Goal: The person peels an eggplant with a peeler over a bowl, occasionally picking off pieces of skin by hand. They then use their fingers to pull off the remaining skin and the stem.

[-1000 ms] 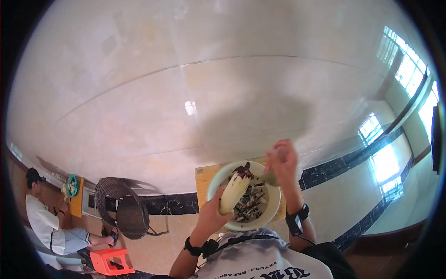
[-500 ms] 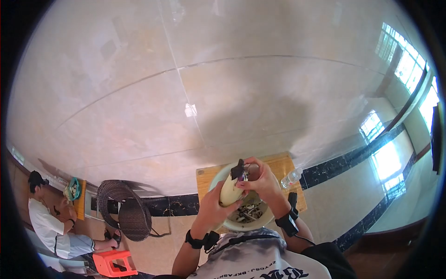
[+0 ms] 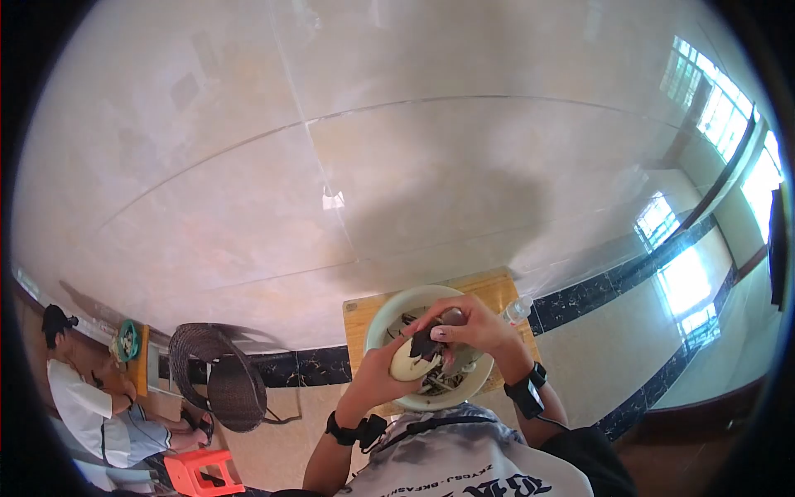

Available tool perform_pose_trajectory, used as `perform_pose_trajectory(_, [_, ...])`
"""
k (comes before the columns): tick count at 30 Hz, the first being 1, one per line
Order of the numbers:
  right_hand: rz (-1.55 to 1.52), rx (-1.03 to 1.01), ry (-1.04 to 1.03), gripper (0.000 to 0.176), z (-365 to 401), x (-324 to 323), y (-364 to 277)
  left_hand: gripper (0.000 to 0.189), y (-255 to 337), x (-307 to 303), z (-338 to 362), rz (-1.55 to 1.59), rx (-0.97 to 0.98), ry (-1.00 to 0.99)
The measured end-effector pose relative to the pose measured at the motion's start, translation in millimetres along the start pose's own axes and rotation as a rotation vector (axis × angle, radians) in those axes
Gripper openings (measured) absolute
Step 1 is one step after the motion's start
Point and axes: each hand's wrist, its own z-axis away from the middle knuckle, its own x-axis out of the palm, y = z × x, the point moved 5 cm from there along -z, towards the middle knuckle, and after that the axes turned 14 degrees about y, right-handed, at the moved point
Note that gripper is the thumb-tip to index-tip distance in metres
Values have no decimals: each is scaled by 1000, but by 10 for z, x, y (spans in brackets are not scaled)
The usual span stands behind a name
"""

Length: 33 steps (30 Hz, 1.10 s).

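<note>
A pale, peeled vegetable with a dark cap, perhaps an eggplant (image 3: 407, 364), is wrapped in the fingers of my left hand (image 3: 377, 373). My right hand (image 3: 468, 323) is closed at its dark top end, with the thumb on the cap; a tool there, if any, is too small to make out. Both hands are over a pale round basin (image 3: 383, 319) holding dark and light peel strips (image 3: 439, 383). The basin stands on a wooden table (image 3: 358, 319).
A clear plastic bottle (image 3: 517, 310) stands at the table's right edge. To the left are a dark wicker chair (image 3: 236, 389), a red stool (image 3: 203, 474) and a seated person (image 3: 95, 406) near a teal basket (image 3: 129, 340). A tiled wall (image 3: 248, 207) rises behind the table.
The vegetable has tipped so that its dark cap points more toward the right. My right hand has moved over the cap, and my left hand sits slightly lower.
</note>
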Motion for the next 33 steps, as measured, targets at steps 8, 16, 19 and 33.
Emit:
perform_pose_trajectory(8, [-101,16,188,17,83,119,134,83,-137,-12,-13,36,110,-55])
perform_pose_trajectory(16, [-253,76,258,19,146,150,171,72,-174,18,-6,70,136,-63])
perform_pose_trajectory(19, [-293,106,282,20,170,146,203,52,-175,42,14,68,100,-52])
perform_pose_trajectory(33, [-433,221,296,15,125,108,276,44,-86,33,-4,106,122,-37])
